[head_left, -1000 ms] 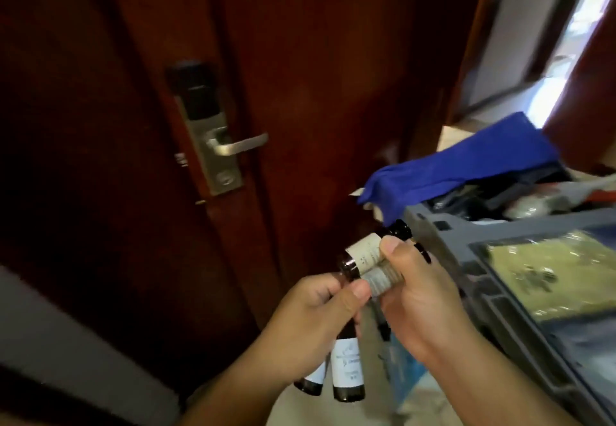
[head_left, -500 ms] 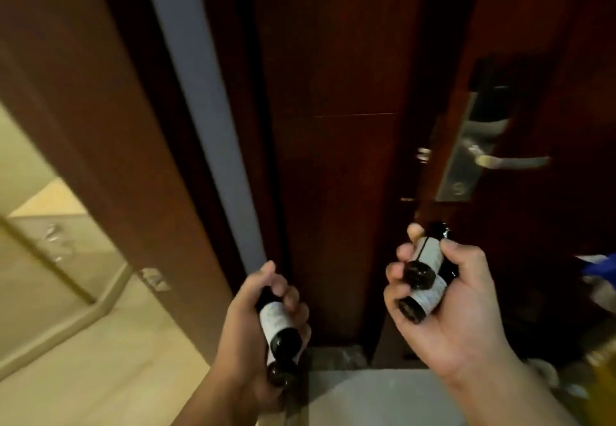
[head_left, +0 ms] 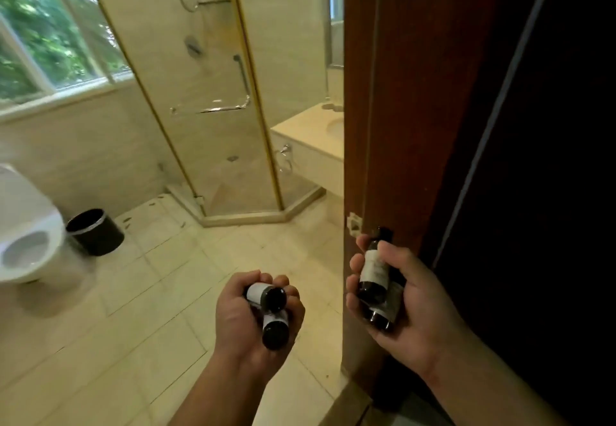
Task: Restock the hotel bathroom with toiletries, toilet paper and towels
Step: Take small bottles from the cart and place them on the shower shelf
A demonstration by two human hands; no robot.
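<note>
The bottles (head_left: 271, 312) in my left hand (head_left: 243, 322) and the pair (head_left: 373, 275) in my right hand (head_left: 413, 312): dark glossy bodies, matt pale paper labels; glass or plastic, I cannot tell. Door frame (head_left: 383, 125): reddish-brown wood, smooth, satin sheen. Floor tiles (head_left: 150, 309): cream, smooth, faintly glossy. Shower enclosure (head_left: 206, 75): clear glass in gold-toned metal framing. Toilet (head_left: 23, 242): white glossy ceramic. Bin (head_left: 95, 232): black, glossy.

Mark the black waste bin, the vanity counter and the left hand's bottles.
black waste bin (head_left: 100, 240): head view, side wall.
vanity counter (head_left: 306, 132): head view, bare top beside the basin.
bottles (head_left: 275, 334) in the left hand (head_left: 233, 320): head view, lower bottle's dark end.
</note>
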